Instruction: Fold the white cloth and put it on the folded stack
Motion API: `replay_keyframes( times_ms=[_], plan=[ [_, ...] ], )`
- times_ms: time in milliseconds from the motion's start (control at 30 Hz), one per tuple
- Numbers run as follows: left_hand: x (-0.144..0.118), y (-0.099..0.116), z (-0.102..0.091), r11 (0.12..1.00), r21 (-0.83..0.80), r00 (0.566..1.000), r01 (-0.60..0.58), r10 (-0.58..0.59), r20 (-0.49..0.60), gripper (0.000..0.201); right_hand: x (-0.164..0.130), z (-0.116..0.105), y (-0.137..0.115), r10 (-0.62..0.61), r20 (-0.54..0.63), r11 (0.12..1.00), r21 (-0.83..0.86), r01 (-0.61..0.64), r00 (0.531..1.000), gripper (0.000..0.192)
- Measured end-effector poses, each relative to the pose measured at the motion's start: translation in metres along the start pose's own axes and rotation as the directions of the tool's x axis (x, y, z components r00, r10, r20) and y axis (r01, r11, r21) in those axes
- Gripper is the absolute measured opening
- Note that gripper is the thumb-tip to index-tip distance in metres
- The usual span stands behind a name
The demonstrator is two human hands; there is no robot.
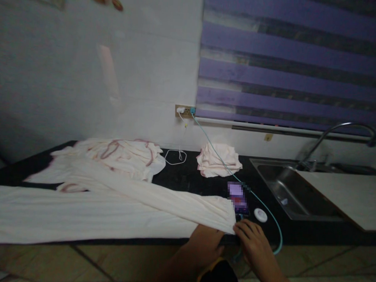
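Observation:
A long cream cloth (89,220) lies stretched along the front of the dark counter, and a narrow strip of it (173,202) lies folded diagonally across the top. My right hand (250,242) pinches the right end of that strip near the counter's edge. Beside it, my left hand (206,242) reaches under the same end. The cloth hides part of the left fingers, so their grip is unclear. Just beyond my right hand lie a phone (238,199), its screen blurred, and a round white object (260,215).
Behind are a crumpled heap of cream cloth with reddish edging (122,157) and a folded cloth stack (218,160). A teal cable (267,205) runs from the wall outlet (185,111) past the phone. To the right are a steel sink (285,189), a faucet (345,125) and a pale board (349,196).

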State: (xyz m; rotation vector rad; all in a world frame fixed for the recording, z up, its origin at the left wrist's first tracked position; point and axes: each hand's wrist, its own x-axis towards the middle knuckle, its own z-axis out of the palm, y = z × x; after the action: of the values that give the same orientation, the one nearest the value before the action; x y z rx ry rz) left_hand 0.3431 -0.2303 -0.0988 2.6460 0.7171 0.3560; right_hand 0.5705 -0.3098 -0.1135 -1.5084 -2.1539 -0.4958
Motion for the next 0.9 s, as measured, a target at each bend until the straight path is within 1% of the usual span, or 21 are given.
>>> replay_keyframes(
  times_ms=[100,200,267,333,400,467,533,633,733,800,900],
  plan=[
    [-0.007,0.007,-0.006,0.998,-0.062,0.998,-0.025,0.022,-0.052,0.039,0.001,-0.004,-0.011,0.074,0.034,0.997,-0.023,-0.073,0.997,0.044],
    [-0.018,0.011,-0.021,0.995,-0.068,0.989,-0.067,0.057,-0.133,0.022,0.003,-0.008,-0.022,0.134,0.064,0.990,-0.041,-0.132,0.989,0.039],
    [-0.024,0.006,-0.034,0.999,-0.020,0.984,-0.025,0.022,-0.178,0.019,0.004,-0.010,-0.028,0.172,0.086,0.984,-0.059,-0.167,0.981,0.039],
    [-0.027,-0.007,-0.046,0.998,0.047,0.982,0.041,-0.032,-0.187,0.024,0.006,-0.010,-0.034,0.209,0.098,0.976,-0.083,-0.201,0.973,0.039],
    [-0.027,-0.025,-0.055,0.990,0.113,0.985,0.081,-0.062,-0.160,0.028,0.008,-0.008,-0.040,0.247,0.095,0.966,-0.107,-0.237,0.964,0.037],
    [-0.026,-0.039,-0.063,0.979,0.185,0.990,0.090,-0.068,-0.122,0.020,0.011,-0.005,-0.049,0.295,0.075,0.951,-0.117,-0.285,0.953,0.032],
    [-0.023,-0.046,-0.071,0.963,0.261,0.996,0.066,-0.047,-0.081,0.012,0.014,-0.003,-0.058,0.346,0.048,0.934,-0.115,-0.339,0.937,0.028],
    [-0.021,-0.041,-0.083,0.939,0.343,1.000,0.013,-0.004,-0.026,0.011,0.016,-0.002,-0.068,0.393,0.020,0.915,-0.110,-0.388,0.919,0.026],
    [-0.024,-0.028,-0.088,0.924,0.382,1.000,0.008,-0.016,0.017,0.013,0.016,-0.004,-0.071,0.416,0.015,0.904,-0.118,-0.412,0.909,0.027],
    [-0.029,-0.020,-0.085,0.916,0.402,0.996,0.009,-0.044,0.080,0.017,0.016,-0.005,-0.071,0.425,0.022,0.899,-0.124,-0.420,0.905,0.029],
    [-0.038,-0.016,-0.072,0.904,0.427,0.978,0.033,-0.117,0.171,0.020,0.015,-0.007,-0.072,0.427,0.028,0.898,-0.133,-0.420,0.904,0.031]
  ],
)
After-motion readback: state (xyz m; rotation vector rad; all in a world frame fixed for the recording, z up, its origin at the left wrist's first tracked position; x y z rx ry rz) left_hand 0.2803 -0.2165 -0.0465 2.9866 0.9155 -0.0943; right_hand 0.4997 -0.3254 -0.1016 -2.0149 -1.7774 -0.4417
